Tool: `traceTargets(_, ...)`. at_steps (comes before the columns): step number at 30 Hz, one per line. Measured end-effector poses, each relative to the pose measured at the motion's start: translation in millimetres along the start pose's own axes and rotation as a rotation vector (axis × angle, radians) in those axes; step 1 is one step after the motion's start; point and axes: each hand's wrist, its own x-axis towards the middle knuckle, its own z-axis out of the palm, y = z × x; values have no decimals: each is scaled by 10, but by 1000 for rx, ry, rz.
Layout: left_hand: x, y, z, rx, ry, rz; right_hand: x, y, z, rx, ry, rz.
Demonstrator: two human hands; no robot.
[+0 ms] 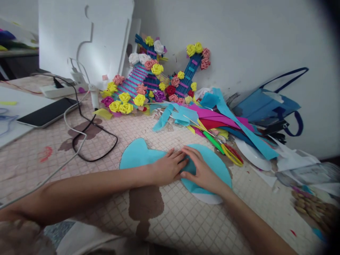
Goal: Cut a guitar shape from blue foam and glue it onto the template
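Note:
A light-blue paper-covered cutout (139,156) with rounded ends lies flat on the table in front of me. White backing (208,198) shows along its lower right edge. My left hand (168,165) rests flat across the narrow middle of the cutout, fingers stretched to the right. Beside it, my right hand (202,170) touches the blue paper, its fingers extended and the thumb apart from them. The two hands meet at the fingertips, and they hide the cutout's centre. Nothing shows held in either hand.
Flower-decorated paper models (138,79) lean at the back wall. Crepe paper strips (220,113), scissors (231,154) and a white plate (252,156) lie right. A black cable (108,156), a tablet-like device (47,112) and a glue gun (94,95) are left. Peanuts (310,209) lie at far right.

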Motion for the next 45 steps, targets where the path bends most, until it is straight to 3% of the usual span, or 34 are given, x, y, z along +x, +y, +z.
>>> traceTargets(4, 3, -2, 39, 14, 19, 3, -53, 25, 34, -98, -107, -33)
traceTargets(11, 23, 15, -13, -57, -24, -22, -63, 40, 59, -143, -124, -47)
traceTargets(18, -66, -161, -341, -262, 39, 66, -51, -4, 34, -128, -137, 1)
traceTargets(22, -286, -377, -564, -205, 54, -92, -47, 10, 28, -164, -164, 0)
traceTargets(26, -560, -533, -666, -162, 54, -106, -50, 29, 30, -192, -173, -2)
traceTargets(35, -1031, -562, -597, -142, -20, -65, -53, 32, 33, -206, -178, 5)
traceTargets(45, -1035, -571, -582, -187, 2, -143, -60, 41, 32, -204, -202, 20)
